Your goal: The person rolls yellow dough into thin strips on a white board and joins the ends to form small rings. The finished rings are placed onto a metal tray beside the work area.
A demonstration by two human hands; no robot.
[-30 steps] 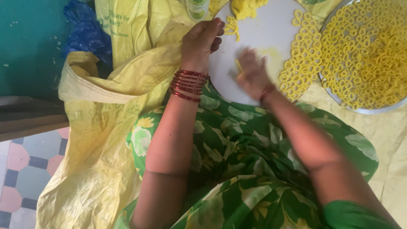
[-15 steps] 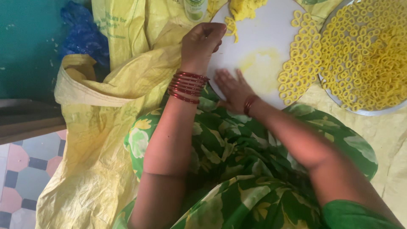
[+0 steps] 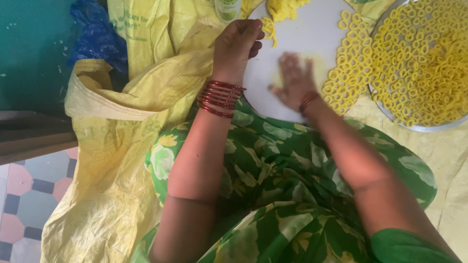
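A single camera worn on the person's head looks steeply down over the lap, close enough that both forearms fill the lower frame. It faces forward and down toward the round white board at the top edge, with a yellow sack on the left and tiled floor in the bottom-left corner.

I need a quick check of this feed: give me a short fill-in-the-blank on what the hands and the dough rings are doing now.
1. The right hand lies flat on the round ____ board.
2. The left hand grips the board's ____ edge.
3. The metal tray on the right holds yellow dough ____.

Missing words: white; left; rings
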